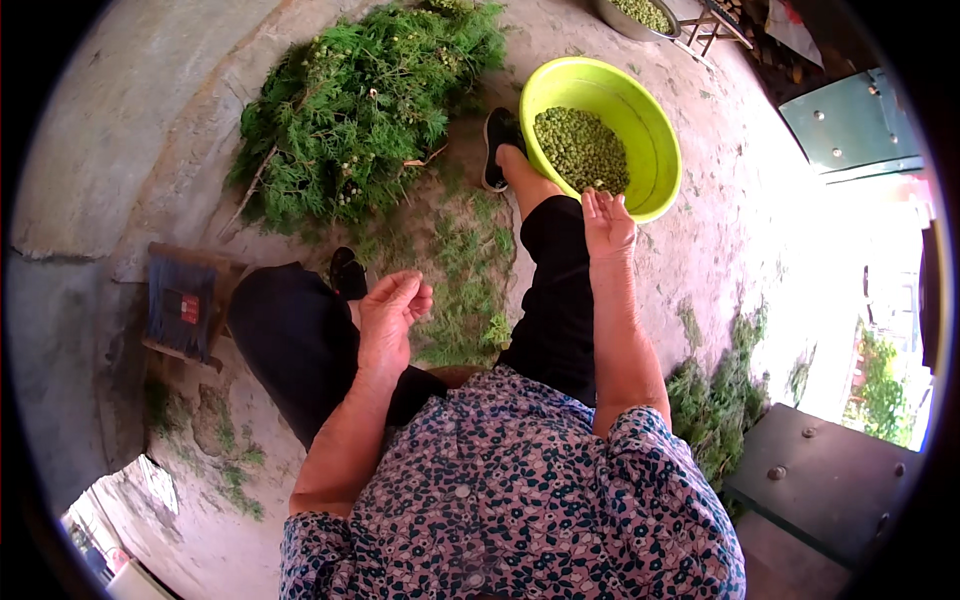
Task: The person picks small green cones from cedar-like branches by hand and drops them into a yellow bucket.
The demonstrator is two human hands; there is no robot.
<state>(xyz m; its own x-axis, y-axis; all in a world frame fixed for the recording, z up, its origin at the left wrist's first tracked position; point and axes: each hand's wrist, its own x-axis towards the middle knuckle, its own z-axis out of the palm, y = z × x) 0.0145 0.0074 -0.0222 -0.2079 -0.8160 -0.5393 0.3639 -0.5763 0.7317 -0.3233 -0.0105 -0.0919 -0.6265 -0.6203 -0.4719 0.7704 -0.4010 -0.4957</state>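
Observation:
My right hand (608,224) is at the near rim of a yellow-green plastic basin (655,140). Its fingers stretch out toward small round green cones (582,150) heaped inside. No held thing shows in that hand. Above my left thigh, my left hand (388,318) is closed, with the thumb and fingertips pressed together. Whatever it may hold is hidden. Beyond it lies a big pile of cut evergreen branches (350,110), dotted with pale green cones.
Green sprigs (465,260) litter the ground between my feet, and more branches (715,395) lie to the right. A small wooden stool (185,300) stands at left. A metal bowl (640,22) of cones sits at the far edge. Green metal panels (825,480) stand at right.

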